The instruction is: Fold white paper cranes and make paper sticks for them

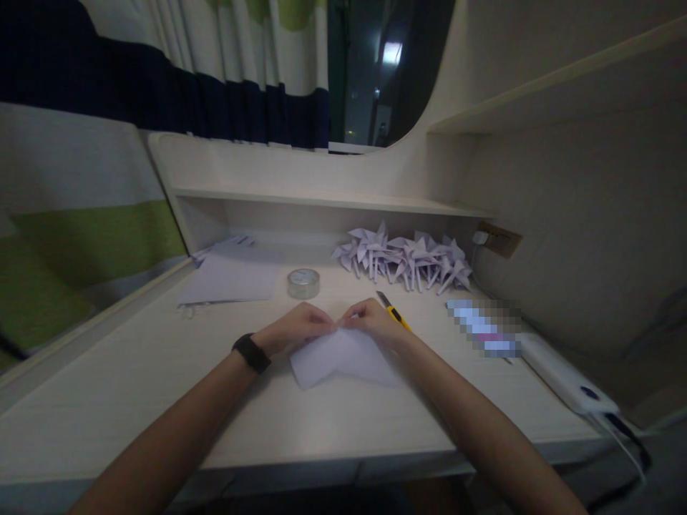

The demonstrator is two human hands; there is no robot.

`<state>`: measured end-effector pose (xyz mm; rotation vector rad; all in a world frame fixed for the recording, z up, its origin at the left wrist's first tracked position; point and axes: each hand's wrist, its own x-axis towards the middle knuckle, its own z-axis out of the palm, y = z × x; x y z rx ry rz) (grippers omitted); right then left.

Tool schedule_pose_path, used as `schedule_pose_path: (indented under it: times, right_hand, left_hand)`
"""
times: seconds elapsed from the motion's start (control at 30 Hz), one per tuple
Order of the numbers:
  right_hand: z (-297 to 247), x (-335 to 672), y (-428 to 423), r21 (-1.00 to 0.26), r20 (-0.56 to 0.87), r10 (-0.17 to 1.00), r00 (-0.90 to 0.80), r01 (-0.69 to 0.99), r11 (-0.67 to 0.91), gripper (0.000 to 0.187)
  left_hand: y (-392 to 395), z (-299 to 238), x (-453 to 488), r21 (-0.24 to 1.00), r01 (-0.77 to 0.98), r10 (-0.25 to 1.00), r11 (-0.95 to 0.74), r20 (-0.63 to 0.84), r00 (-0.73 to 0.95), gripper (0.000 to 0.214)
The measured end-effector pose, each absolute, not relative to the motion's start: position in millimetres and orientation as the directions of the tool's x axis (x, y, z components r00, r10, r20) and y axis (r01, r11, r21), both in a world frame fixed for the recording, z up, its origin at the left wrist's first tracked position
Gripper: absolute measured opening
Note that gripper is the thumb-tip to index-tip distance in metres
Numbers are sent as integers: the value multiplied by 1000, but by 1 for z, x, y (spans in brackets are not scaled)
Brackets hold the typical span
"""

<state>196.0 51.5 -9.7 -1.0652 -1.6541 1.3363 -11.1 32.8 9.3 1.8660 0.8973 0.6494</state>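
Paper (340,357) lies on the desk (257,436) before us. Our left hand (303,325), almost closed, pinches its far edge; our right hand (371,318) pinches just beside, near the cutter (396,315). We judge this a folding step; the next move calls for aligned edges.

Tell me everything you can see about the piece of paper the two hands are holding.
The paper looks thin and plain, white with a faint lilac tint. The left hand and right hand pinch its far edge, their fingertips almost meeting. Its near edge dips inward around the middle, leaving a broad part on either side. It is at the desk, toward the wearer; how it is folded and how much of it rests on the surface are unclear.
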Motion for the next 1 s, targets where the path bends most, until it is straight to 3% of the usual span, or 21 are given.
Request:
schedule_pose_path:
  times: [0.13,0.33,0.6,1.0]
  right_hand:
    - [-8,194,52,-983,52,936,-349,150,110,14]
    - [-6,201,60,-987,41,956,-290,139,85,26]
    - [3,204,56,-976,105,937,-333,145,161,22]
    - [2,202,55,-976,75,945,-320,169,134,28]
  left_hand:
    - [32,6,-7,926,271,818,-263,65,572,32]
    - [33,7,-5,953,249,883,-170,36,467,27]
    - [32,5,-6,954,219,840,-206,58,539,35]
    - [29,5,2,947,230,889,-225,103,446,34]
